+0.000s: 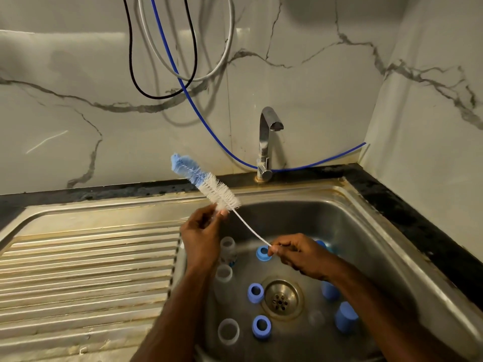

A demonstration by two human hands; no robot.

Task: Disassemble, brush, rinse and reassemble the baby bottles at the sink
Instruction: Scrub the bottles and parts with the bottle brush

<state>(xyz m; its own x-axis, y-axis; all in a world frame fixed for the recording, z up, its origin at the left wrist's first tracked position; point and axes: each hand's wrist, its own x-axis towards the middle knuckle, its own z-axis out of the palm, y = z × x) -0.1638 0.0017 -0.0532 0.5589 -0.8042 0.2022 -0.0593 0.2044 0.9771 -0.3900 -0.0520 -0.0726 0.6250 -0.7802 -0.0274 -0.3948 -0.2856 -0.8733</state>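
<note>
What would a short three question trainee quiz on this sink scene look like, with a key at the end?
1. True or false: water runs from the tap.
2. Which hand pinches the bottle brush at its wire stem: A left, B right?
3. Fill in: the clear bottles and blue rings lie in the ___.

Key: 1 false. 2 B; the right hand pinches the wire, the left hand holds the bristles' base. 3 sink.

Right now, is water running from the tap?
No, the tap shows no stream from its spout, and the sink basin below it looks undisturbed.
</note>
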